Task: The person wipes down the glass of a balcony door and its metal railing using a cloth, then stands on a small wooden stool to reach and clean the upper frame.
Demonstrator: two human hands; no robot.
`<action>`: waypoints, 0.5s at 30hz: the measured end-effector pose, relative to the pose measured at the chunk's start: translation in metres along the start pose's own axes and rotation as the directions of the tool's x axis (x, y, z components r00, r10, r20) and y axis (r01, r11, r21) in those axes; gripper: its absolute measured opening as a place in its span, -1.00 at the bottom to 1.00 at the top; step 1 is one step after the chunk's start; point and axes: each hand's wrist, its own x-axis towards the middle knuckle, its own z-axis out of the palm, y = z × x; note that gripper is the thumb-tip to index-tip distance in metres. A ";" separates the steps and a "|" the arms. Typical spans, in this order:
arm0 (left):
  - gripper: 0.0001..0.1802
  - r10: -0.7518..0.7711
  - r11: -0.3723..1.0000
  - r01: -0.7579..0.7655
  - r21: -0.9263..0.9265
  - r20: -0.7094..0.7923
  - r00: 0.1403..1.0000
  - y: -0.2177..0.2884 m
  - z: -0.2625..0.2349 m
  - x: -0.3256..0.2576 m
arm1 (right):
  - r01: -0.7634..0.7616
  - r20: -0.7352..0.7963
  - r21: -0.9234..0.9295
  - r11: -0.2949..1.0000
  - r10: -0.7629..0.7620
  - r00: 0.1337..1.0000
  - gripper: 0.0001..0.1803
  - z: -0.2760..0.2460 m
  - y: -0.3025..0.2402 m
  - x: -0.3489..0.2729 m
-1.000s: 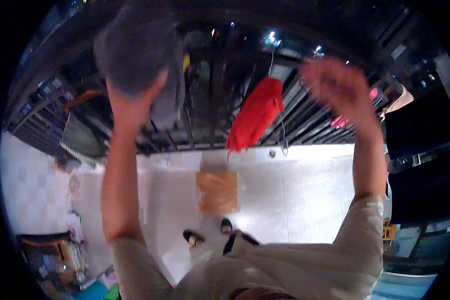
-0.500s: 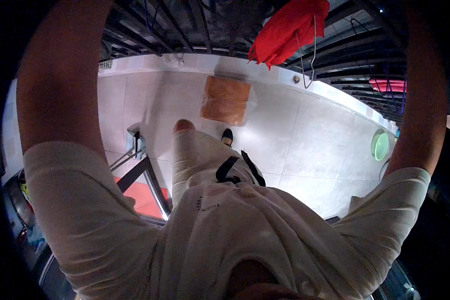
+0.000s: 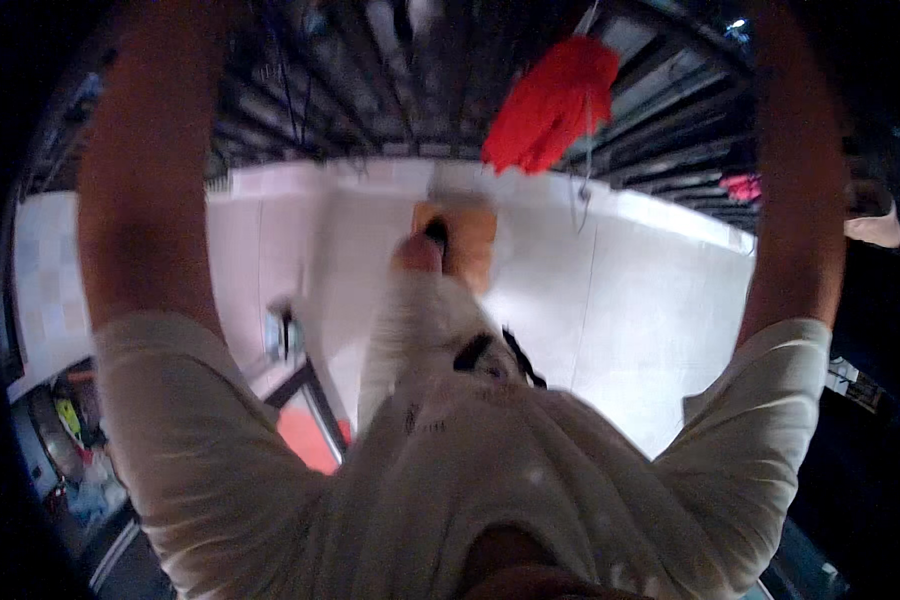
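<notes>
Both bare arms rise past the top edge, so neither my left hand nor my right hand shows. What they hold or touch is hidden. Between the arms, at the top, a red cloth (image 3: 555, 105) hangs beside a thin wire hanger (image 3: 587, 150) in front of dark bars (image 3: 400, 110). Below, on the pale floor, lies an orange square piece (image 3: 478, 245), its kind unclear. One of my feet, in a black shoe (image 3: 436, 232), appears over it, partly behind my bent knee (image 3: 417, 254). The picture is blurred by motion.
A dark frame (image 3: 300, 385) with a red panel (image 3: 310, 438) stands at my left side. Cluttered goods (image 3: 75, 430) show farther left. A smaller pink-red cloth (image 3: 741, 187) hangs by the bars at right. Beyond my right arm is a pale shape (image 3: 874, 225).
My raised arms have drawn slightly inward. One leg has lifted forward, bringing a shoe over the orange piece. The red cloth appears lower and farther left; the green basin is out of sight.
</notes>
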 end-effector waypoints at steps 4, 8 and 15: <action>-0.23 -0.006 1.000 0.007 0.010 -0.061 0.998 -0.002 -0.010 0.020 | -0.108 0.205 -0.068 0.992 0.120 0.971 -0.22 0.010 0.002 0.023; -0.20 0.027 0.998 -0.024 0.056 -0.047 0.999 0.016 -0.011 0.028 | 0.024 -0.209 -0.131 0.991 -0.051 0.977 -0.20 0.016 0.012 0.004; -0.29 0.004 1.000 -0.004 -0.007 -0.021 1.000 0.033 -0.024 0.025 | -0.005 -0.226 -0.071 0.997 -0.011 0.974 -0.33 0.001 0.001 -0.004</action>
